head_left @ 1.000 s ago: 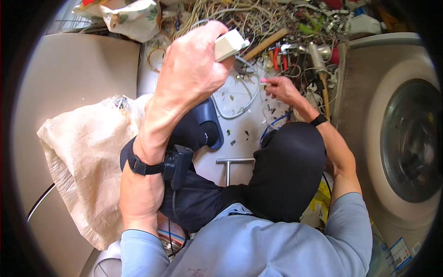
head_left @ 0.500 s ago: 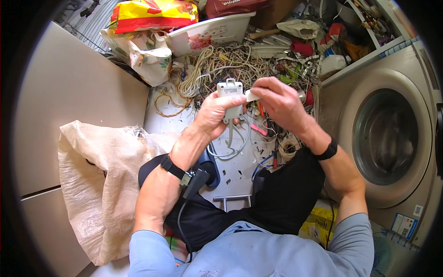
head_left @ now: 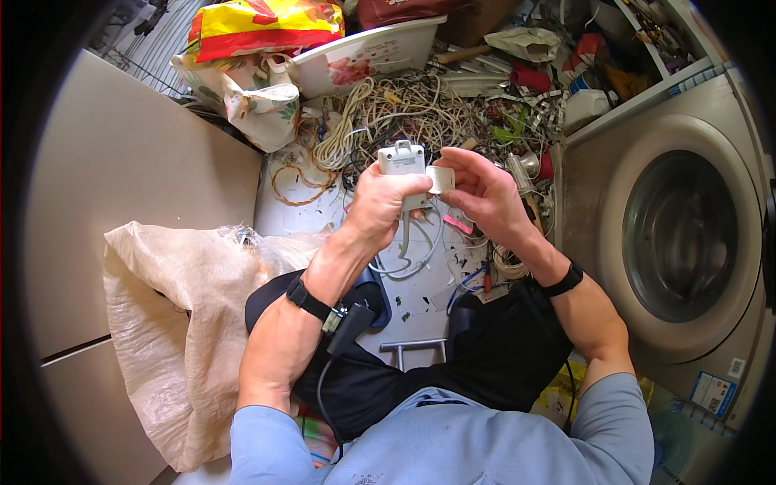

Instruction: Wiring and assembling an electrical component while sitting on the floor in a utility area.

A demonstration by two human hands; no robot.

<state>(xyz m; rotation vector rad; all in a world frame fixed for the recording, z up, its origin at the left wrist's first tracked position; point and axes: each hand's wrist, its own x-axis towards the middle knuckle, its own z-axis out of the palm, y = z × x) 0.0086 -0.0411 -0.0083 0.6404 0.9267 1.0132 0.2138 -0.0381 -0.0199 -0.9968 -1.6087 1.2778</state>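
My left hand (head_left: 378, 206) is wrapped round a pale plastic box (head_left: 402, 160) with a loop at its top, its thumb across the front. A grey-white cord (head_left: 404, 242) hangs from the box's lower end and curves over the floor. My right hand (head_left: 493, 198) holds a small white flat plastic piece (head_left: 441, 180) between thumb and fingers, against the box's right side by my left thumb. Just below, a pink strip (head_left: 458, 224) and a red-handled tool (head_left: 487, 279) lie on the floor.
A cream woven sack (head_left: 178, 307) lies left beside a beige panel (head_left: 137, 162). A washing machine (head_left: 602, 226) stands right. A heap of cables (head_left: 404, 105), a white tub (head_left: 364, 52) and bags (head_left: 263, 32) crowd the back. A metal T-bar (head_left: 412, 346) is between my legs.
Since a second ago my left hand has turned the box face-up and my right hand has come up beside it. Since half a second ago the white piece has shifted slightly down in my right fingers.
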